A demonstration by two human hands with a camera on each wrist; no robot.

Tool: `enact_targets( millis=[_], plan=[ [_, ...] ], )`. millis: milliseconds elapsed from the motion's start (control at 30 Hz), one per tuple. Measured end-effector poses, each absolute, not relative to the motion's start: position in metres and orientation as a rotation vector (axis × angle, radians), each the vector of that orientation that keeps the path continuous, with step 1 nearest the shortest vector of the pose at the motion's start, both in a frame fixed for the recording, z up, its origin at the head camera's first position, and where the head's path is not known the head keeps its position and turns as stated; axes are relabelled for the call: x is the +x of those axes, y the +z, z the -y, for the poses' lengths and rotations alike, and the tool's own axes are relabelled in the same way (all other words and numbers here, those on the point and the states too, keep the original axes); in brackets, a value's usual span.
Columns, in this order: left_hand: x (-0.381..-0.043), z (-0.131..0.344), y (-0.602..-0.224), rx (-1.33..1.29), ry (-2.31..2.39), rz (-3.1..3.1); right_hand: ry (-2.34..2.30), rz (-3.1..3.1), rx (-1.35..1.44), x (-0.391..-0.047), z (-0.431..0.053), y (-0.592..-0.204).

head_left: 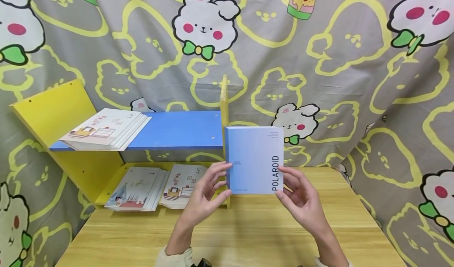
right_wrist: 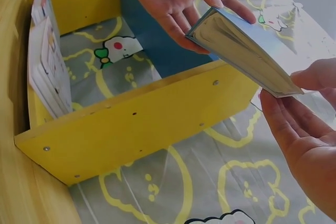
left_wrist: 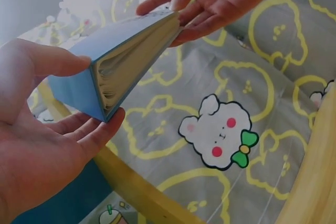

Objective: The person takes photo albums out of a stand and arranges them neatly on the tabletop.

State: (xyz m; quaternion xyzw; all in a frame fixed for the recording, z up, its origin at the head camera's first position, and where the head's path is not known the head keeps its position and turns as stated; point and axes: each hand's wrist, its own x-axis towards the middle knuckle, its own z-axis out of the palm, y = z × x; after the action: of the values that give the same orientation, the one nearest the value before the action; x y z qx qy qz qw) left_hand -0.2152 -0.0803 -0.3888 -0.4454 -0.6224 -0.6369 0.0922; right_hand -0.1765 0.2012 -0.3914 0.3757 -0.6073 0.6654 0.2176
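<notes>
A light blue book (head_left: 253, 160) with "POLAROID" printed along its right edge is held up in front of me, cover facing the head camera. My left hand (head_left: 209, 188) pinches its spine side between thumb and fingers. On the opposite edge, my right hand (head_left: 301, 196) grips the lower corner the same way. From the left wrist view, the book (left_wrist: 126, 61) shows its page block slightly fanned at one end, with the left thumb on one cover and fingertips on the other. Both hands are above the wooden table.
Left of the book stands a yellow shelf unit (head_left: 224, 113) with a blue shelf board (head_left: 181, 129). A stack of illustrated books (head_left: 106, 129) lies on that board. Two more stacks, a left one (head_left: 136, 188) and a right one (head_left: 181, 184), rest below. A patterned curtain (head_left: 248, 62) hangs behind the wooden table (head_left: 340, 219).
</notes>
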Motion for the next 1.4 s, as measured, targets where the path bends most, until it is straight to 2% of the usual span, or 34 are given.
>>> enact_targets(
  millis=[1400],
  plan=[
    [-0.22, 0.038, -0.391, -1.346, -1.873, 1.792, 1.849, 1.685, 1.049, -0.173, -0.24, -0.387]
  ],
)
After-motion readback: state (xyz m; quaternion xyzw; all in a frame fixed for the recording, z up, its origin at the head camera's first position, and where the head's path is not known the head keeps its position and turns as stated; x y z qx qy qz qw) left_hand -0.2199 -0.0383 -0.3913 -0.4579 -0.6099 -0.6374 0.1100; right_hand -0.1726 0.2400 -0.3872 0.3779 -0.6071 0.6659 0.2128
